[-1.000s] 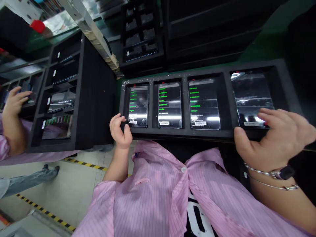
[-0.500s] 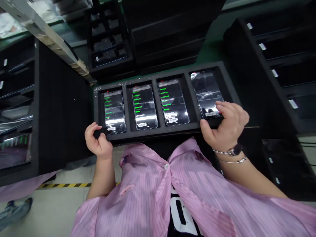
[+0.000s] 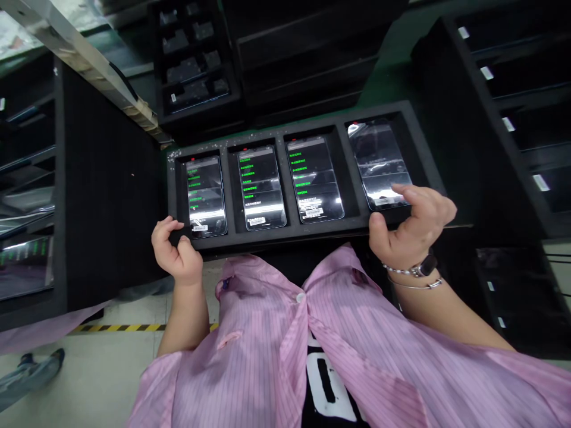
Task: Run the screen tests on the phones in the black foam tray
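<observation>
A long black foam tray [image 3: 267, 241] lies across in front of me, its right end angled away. Each of its compartments holds a smartphone. The left phone [image 3: 206, 196], the second phone [image 3: 261, 189] and the third phone [image 3: 314, 180] show green text lines on dark screens. On the far-right phone [image 3: 379, 160] the screen is dark with reflections and no green lines. My left hand [image 3: 176, 252] is curled at the tray's front left corner. My right hand [image 3: 410, 226] clasps the front rim near the right end, thumb at the edge, fingertips over that phone's lower corner.
Stacked black trays stand at the left [image 3: 107, 178] and right [image 3: 450, 119]. Behind lie another compartment tray [image 3: 196, 71] and a large black block [image 3: 307, 59]. A pale metal bar [image 3: 89, 65] slants at the upper left. Someone's leg [image 3: 35, 374] shows at lower left.
The tray's right end has shifted slightly up and to the right, with my right hand following. My left hand stays at the corner, nearly unmoved.
</observation>
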`<state>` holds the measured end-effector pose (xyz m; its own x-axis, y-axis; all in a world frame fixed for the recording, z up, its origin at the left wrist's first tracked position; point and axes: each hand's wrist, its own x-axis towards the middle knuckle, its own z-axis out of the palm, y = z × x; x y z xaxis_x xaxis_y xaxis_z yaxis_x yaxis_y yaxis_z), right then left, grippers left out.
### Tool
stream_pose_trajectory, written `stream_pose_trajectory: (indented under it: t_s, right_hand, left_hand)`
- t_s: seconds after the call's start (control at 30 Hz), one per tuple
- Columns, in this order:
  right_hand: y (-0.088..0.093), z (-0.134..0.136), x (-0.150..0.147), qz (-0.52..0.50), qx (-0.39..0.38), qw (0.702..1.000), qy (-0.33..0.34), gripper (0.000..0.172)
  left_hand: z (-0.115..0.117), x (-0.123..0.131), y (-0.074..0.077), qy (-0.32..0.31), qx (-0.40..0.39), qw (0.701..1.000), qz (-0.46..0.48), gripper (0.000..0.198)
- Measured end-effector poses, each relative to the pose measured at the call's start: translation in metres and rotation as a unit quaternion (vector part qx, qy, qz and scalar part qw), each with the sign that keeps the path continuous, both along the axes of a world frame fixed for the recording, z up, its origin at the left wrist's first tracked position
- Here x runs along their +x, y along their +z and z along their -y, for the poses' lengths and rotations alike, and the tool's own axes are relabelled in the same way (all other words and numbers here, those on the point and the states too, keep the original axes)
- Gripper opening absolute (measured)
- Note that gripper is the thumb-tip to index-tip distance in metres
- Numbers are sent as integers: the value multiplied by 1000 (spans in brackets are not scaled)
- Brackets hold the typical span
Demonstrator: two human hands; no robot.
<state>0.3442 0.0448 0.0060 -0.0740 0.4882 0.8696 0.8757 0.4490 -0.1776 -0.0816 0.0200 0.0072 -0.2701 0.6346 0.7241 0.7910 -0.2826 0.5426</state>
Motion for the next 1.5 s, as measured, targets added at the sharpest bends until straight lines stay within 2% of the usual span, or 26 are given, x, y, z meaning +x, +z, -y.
stream_pose_trajectory:
  t_s: [0.1, 0.2, 0.3, 0.4, 0.5, 0.63, 0.93, 1.07, 1.13, 1.2, 1.3, 1.37, 1.5]
  right_hand:
    - [1, -1, -2, 2, 0, 1000, -3, 52]
    - [1, 0, -1, 10, -4, 1000, -8, 50]
    - [-1, 1, 2, 24, 10, 1000, -14, 52]
    - [-7, 2, 7, 34, 28, 999, -13, 56]
    - [-13, 2, 10, 29, 37, 999, -7, 56]
    - [-15, 2, 9, 30, 21, 999, -5, 50]
    - [-9, -1, 8, 37, 17, 999, -9, 42]
    - [-1, 5, 6, 28, -35, 999, -9, 40]
    - [12, 9, -3, 10, -79, 996, 29, 44]
    - [27, 13, -18, 12, -124, 987, 102, 45]
    - [43, 16, -43, 74, -196, 962, 175, 49]
    - [45, 15, -54, 114, -215, 954, 174, 54]
    - [40, 12, -60, 131, -195, 959, 157, 57]
  left_hand:
    - [4, 1, 9, 1, -34, 998, -45, 36]
    - [8, 10, 30, -2, -46, 996, -77, 32]
    - [8, 29, 56, -72, -19, 991, -112, 25]
    - [1, 53, 72, -132, -77, 972, -178, 24]
    - [-10, 69, 69, -128, -150, 952, -235, 31]
    - [-14, 77, 60, -94, -189, 937, -279, 39]
    - [-18, 76, 61, -104, -192, 940, -262, 37]
    - [-17, 78, 60, -103, -199, 936, -272, 36]
    - [-16, 79, 61, -105, -212, 934, -268, 35]
    - [-16, 79, 62, -105, -222, 933, -264, 36]
    - [-15, 79, 63, -99, -220, 931, -275, 36]
    - [-15, 78, 63, -100, -213, 929, -286, 36]
    - [-16, 76, 63, -109, -201, 927, -298, 37]
